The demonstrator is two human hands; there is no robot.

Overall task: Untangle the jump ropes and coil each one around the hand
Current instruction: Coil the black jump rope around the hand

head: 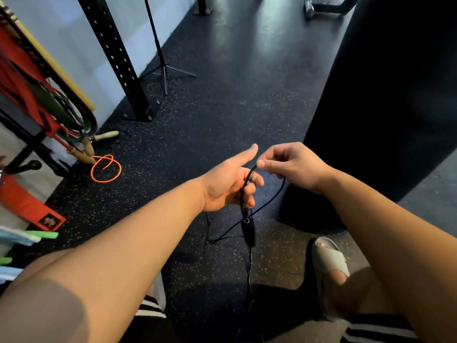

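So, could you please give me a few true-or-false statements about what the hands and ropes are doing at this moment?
1. The right hand pinches the black jump rope. True.
2. The black handle is gripped inside the right hand. False: it hangs below the left hand.
3. An orange rope lies looped on the floor. True.
4. The left hand holds the orange rope. False: its fingers curl round the black jump rope, thumb stretched out.
5. The person is barefoot. False: the foot in view wears a grey sandal.
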